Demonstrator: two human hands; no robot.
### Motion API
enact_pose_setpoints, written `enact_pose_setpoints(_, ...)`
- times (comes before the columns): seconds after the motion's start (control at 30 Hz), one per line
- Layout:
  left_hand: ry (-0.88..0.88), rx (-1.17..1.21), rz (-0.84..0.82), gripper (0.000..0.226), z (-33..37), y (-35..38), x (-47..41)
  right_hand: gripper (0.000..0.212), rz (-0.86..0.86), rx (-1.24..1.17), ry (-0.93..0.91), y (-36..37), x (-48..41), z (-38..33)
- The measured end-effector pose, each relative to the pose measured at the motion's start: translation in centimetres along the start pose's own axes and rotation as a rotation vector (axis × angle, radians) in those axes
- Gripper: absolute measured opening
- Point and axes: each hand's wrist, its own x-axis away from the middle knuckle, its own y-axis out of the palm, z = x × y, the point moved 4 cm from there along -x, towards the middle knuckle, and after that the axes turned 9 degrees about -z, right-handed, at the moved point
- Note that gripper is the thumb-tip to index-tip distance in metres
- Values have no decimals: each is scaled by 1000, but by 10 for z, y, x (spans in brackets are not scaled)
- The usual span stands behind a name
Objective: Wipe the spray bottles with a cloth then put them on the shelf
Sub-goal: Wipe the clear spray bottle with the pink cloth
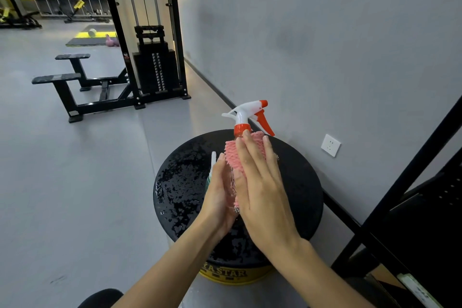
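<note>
A clear spray bottle with a white and orange trigger head [250, 115] is held upright above a round black stool [185, 182]. My left hand [220, 195] grips the bottle's body from the left. My right hand [260, 182] presses a pink textured cloth [240, 152] flat against the bottle's right side, fingers stretched upward. A second bottle with a white and teal top [212, 167] stands on the stool just behind my left hand, mostly hidden. A black shelf frame [412, 207] rises at the right edge.
The stool has a wet-looking black top and a yellow band at its base [232, 275]. A grey wall with a white socket [330, 145] runs along the right. A black cable weight machine [155, 67] and low bench [75, 77] stand on the grey floor behind.
</note>
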Motion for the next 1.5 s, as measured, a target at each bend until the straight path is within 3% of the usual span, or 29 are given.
enact_pose_setpoints(0.17, -51, 5, -8, 52, -3, -2, 2, 49, 110, -192, -77, -19, -16, 2)
enact_pose_setpoints(0.33, -83, -39, -38, 60, -3, 0, 2, 47, 244, -94, -195, -54, -51, -6)
enact_pose_setpoints(0.47, -84, -46, -44, 68, -1, 3, 2, 51, 71, 54, -200, -51, -76, 0)
enact_pose_setpoints(0.77, -59, 6, -1, 57, 7, -1, 5, 61, -406, 152, -115, -36, -58, 0)
enact_pose_setpoints(1.03, -108, -46, -62, 68, 2, 5, 9, 63, -387, 221, 3, -45, -80, 11)
enact_pose_setpoints(1.23, -79, -43, -43, 57, 8, 1, 11, 67, -492, 176, -85, -38, -48, -3)
enact_pose_setpoints(1.37, -148, -76, -88, 71, -1, 4, 15, 62, -432, 188, -14, -41, -66, 13)
enact_pose_setpoints(1.5, -176, -71, -94, 71, -7, 5, 17, 63, -411, 158, 50, -38, -70, 20)
